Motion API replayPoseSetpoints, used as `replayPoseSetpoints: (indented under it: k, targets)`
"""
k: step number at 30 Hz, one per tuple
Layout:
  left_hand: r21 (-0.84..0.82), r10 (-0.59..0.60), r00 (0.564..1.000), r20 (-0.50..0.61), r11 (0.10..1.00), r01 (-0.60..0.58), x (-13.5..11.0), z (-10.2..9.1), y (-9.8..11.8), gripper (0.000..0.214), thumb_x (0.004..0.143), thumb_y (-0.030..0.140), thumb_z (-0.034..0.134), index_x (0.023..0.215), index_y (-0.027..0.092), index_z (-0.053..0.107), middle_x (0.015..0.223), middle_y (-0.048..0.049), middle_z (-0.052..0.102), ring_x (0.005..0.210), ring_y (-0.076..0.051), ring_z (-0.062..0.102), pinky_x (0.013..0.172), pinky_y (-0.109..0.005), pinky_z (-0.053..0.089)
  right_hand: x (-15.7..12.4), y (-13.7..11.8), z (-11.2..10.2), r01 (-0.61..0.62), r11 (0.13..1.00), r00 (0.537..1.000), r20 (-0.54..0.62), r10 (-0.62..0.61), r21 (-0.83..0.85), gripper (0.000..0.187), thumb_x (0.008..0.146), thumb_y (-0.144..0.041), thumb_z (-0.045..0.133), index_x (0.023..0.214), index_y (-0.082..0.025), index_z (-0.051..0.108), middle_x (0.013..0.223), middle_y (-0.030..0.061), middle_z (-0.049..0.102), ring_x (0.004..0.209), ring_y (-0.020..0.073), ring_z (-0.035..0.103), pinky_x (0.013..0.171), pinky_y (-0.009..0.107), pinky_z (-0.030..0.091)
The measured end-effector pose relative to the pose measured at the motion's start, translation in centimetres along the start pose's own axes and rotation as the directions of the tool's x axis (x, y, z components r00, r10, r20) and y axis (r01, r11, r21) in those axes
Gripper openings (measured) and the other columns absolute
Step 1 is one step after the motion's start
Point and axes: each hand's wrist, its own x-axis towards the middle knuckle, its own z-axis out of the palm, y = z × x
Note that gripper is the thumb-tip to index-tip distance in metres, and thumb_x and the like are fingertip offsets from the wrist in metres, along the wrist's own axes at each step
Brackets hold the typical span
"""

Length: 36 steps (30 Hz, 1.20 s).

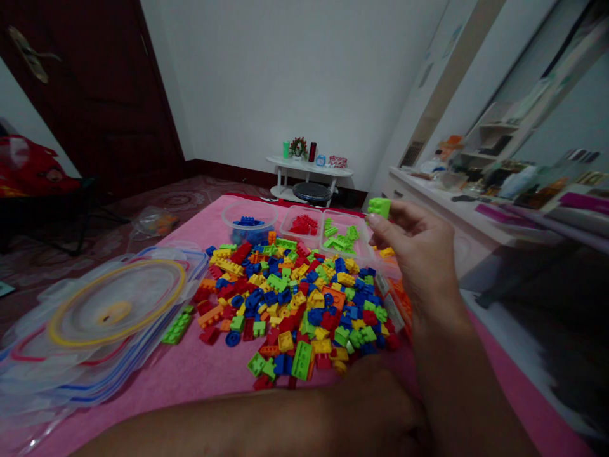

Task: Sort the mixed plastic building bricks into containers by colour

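Raised at the right, my right hand (416,244) pinches a light green toy building brick (379,207) between thumb and fingers, above the right end of a divided clear container. My left hand (375,403) lies low in front of the heap, its forearm crossing from the lower left towards my right wrist; its fingers are mostly hidden. Mixed bricks (295,292) in red, blue, yellow, green and orange spread over the pink cloth. Behind them, a round clear tub (227,222) contains blue bricks. The divided container (323,222) has red bricks in one compartment and green ones in another.
Stacked clear lids (147,317) with coloured rims lie on the left of the pink cloth (157,387). A long green brick (177,325) lies beside them. At the right stands a cluttered white dresser (457,203). A small white table (309,166) is by the far wall.
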Motion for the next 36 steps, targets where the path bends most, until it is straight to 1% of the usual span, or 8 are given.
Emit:
replayPoseSetpoints:
  k: [5,8,13,16,23,30,33,36]
  targets:
    - [0.191,-0.129,0.981,0.143,0.976,0.100,-1.0,-4.6,0.6,0.015,0.079,0.018,0.052,0.077,0.019,0.067,0.076,-0.0019,0.071,0.070,-0.018,0.066,0.051,-0.027,0.041,0.1,0.3,-0.4,0.005,1.000,1.000,-0.006,-0.005,-0.013,0.025,0.070,-0.033,0.072,0.091,-0.019,0.068,0.077,0.0025,0.069,0.051,0.0113,0.058,0.048,0.025,0.051]
    - [0.318,-0.257,0.936,0.242,0.932,0.173,-1.7,-7.7,0.6,0.016,0.076,0.014,0.053,0.073,0.017,0.068,0.075,-0.0052,0.071,0.065,-0.019,0.064,0.046,-0.026,0.036,0.2,0.3,-0.4,-0.007,1.000,1.000,-0.010,0.007,-0.013,0.026,0.069,-0.033,0.073,0.091,-0.018,0.069,0.076,0.0023,0.069,0.050,0.0106,0.057,0.047,0.025,0.051]
    - [0.258,-0.390,0.914,0.114,0.900,0.352,-4.0,-11.5,-1.5,0.012,0.067,0.012,0.063,0.070,0.022,0.069,0.064,0.0000,0.067,0.059,-0.016,0.060,0.047,-0.024,0.033,0.2,0.4,-0.3,-0.021,1.000,1.000,0.022,0.022,-0.013,0.026,0.067,-0.033,0.073,0.088,-0.018,0.069,0.074,0.0021,0.068,0.050,0.0103,0.056,0.046,0.024,0.049]
    - [0.143,-0.436,0.890,0.132,0.897,0.418,-5.5,-13.2,-3.1,0.017,0.065,0.008,0.064,0.075,0.021,0.069,0.067,0.0020,0.067,0.059,-0.012,0.059,0.051,-0.021,0.035,0.2,0.5,-0.2,-0.034,0.999,0.996,0.078,0.034,-0.013,0.025,0.068,-0.032,0.072,0.088,-0.017,0.069,0.076,0.0024,0.069,0.052,0.0105,0.057,0.047,0.023,0.049]
    - [-0.004,-0.565,0.812,0.149,0.821,0.571,-8.0,-16.3,-6.1,0.017,0.069,0.008,0.059,0.080,0.018,0.068,0.070,0.0024,0.066,0.062,-0.010,0.059,0.056,-0.018,0.038,0.2,3.2,0.3,-0.058,0.991,0.938,0.334,0.095,-0.118,0.025,0.069,-0.029,0.067,0.090,-0.015,0.070,0.077,0.0042,0.070,0.062,0.0160,0.063,0.053,0.026,0.050]
    - [0.268,-0.723,0.680,-0.118,0.637,0.723,-10.7,-18.6,-8.0,0.029,0.068,0.013,0.062,0.095,0.021,0.070,0.094,-0.0024,0.069,0.082,-0.015,0.061,0.068,-0.020,0.042,-0.9,7.2,2.4,0.061,0.897,0.850,0.494,0.183,-0.438,0.027,0.071,-0.026,0.062,0.095,-0.016,0.071,0.089,0.0058,0.072,0.075,0.0201,0.065,0.066,0.030,0.050]
    - [0.280,-0.759,0.646,-0.086,0.604,0.746,-11.4,-19.0,-8.3,0.030,0.068,0.016,0.064,0.097,0.022,0.070,0.094,-0.0016,0.069,0.080,-0.014,0.061,0.066,-0.019,0.042,-1.8,7.6,3.5,0.141,0.829,0.814,0.540,0.214,-0.541,0.032,0.073,-0.022,0.059,0.103,-0.019,0.069,0.095,0.0053,0.072,0.085,0.0210,0.065,0.074,0.030,0.048]
    - [0.286,-0.756,0.654,-0.022,0.622,0.729,-11.6,-18.9,-8.5,0.032,0.066,0.019,0.066,0.098,0.022,0.070,0.090,-0.0005,0.070,0.076,-0.013,0.061,0.063,-0.018,0.041,-2.6,7.7,4.4,0.221,0.746,0.792,0.562,0.238,-0.628,0.036,0.072,-0.017,0.058,0.107,-0.022,0.068,0.107,0.0062,0.069,0.100,0.0225,0.062,0.084,0.030,0.045]
